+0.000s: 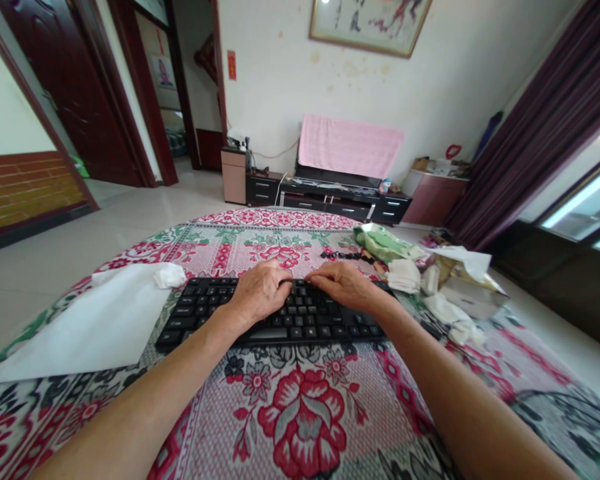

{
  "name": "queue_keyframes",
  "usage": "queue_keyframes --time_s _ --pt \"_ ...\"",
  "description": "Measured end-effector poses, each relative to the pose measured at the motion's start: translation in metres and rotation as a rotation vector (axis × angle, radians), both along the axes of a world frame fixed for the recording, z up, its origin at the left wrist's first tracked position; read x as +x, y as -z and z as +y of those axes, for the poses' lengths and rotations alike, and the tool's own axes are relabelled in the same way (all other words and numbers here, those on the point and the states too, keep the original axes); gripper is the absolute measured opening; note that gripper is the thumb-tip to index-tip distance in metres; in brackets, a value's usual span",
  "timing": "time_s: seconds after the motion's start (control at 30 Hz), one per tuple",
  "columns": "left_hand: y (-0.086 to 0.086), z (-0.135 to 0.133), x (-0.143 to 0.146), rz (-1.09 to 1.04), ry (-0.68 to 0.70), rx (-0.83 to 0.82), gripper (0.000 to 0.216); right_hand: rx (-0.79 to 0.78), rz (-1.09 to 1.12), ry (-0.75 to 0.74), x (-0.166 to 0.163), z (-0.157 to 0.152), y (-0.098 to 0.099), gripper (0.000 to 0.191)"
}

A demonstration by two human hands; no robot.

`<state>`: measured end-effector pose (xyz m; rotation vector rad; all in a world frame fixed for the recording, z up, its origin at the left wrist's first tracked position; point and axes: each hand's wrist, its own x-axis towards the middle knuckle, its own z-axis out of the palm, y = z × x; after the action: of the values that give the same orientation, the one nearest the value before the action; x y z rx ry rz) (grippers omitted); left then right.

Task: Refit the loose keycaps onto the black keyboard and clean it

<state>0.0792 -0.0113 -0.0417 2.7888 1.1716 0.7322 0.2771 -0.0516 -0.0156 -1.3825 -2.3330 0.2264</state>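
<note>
A black keyboard [305, 332] lies on the flowered tablecloth in front of me, with both hands over its far rows. My left hand [263, 290] rests on the middle keys, its fingers curled and the thumb bent in toward them; whatever is under the fingertips is hidden. To its right, my right hand [344, 283] has thumb and fingers pinched together at the keyboard's back edge, close to the left fingertips. Anything in that pinch is too small to make out. Beyond the right hand lies a row of small black pieces [347, 255] that look like loose keycaps.
White paper [95, 320] with a crumpled tissue [170, 275] lies at left. On the right are a green package [385, 243], crumpled tissues [404, 275] and an opened tissue box [473, 297]. A low black cabinet [310, 200] stands beyond the table [305, 427].
</note>
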Motion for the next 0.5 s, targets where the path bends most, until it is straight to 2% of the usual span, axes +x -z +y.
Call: queue_keyframes --time_s 0.17,0.27,0.5 --pt "0.002 0.001 -0.003 -0.014 -0.028 -0.010 0.027 0.152 0.046 0.257 0.028 0.024 0.003 0.025" --pt "0.002 0.002 -0.002 -0.017 -0.029 -0.014 0.027 0.177 -0.066 0.417 0.044 0.047 0.010 0.027" --pt "0.000 0.002 -0.003 -0.023 -0.040 -0.042 0.027 0.075 -0.398 0.492 0.051 0.084 0.025 0.035"
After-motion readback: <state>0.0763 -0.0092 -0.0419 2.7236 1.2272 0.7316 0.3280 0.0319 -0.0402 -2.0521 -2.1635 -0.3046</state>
